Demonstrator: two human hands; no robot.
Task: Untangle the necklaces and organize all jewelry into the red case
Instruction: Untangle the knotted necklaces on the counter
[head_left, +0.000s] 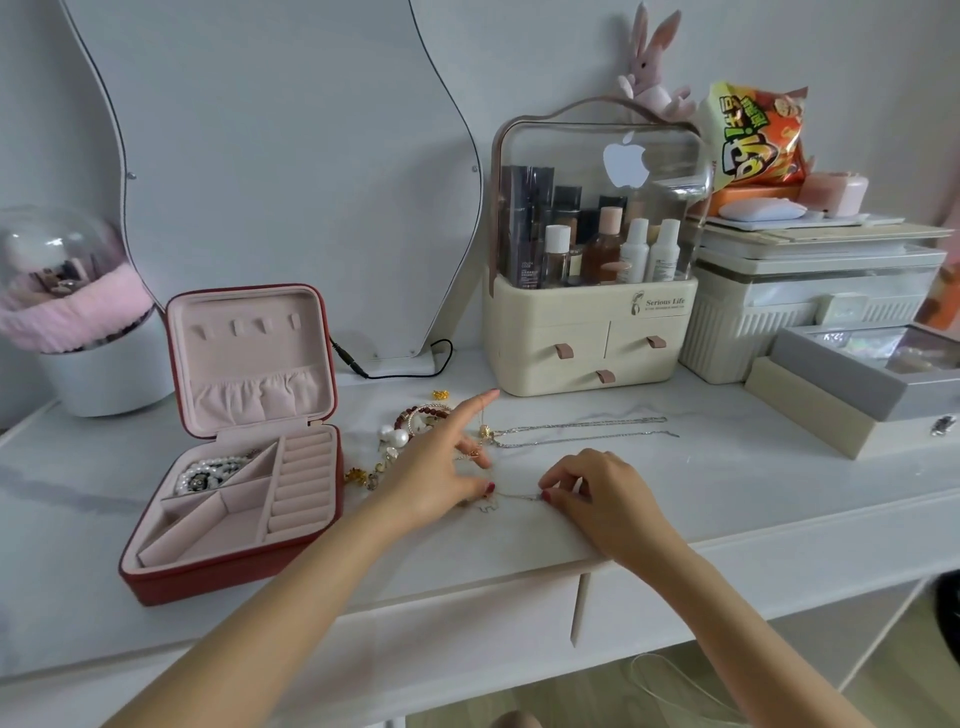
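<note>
Left hand: I see my left hand (439, 467) pinching the thin chain (517, 497) at the thumb, index finger stretched far.
Right hand: my right hand (605, 491) pinches the same chain, fingers curled.
Chain: on the table (727, 483), between both hands.
Silver necklaces: 2 silver necklaces (582, 431) just beyond, running right.
Red case: red case (234, 561) open at left, pearls (208, 470) in its far-left compartment.
Loose pieces: bracelet (423, 413) and pearl earrings (394, 435) between case and hands.
</note>
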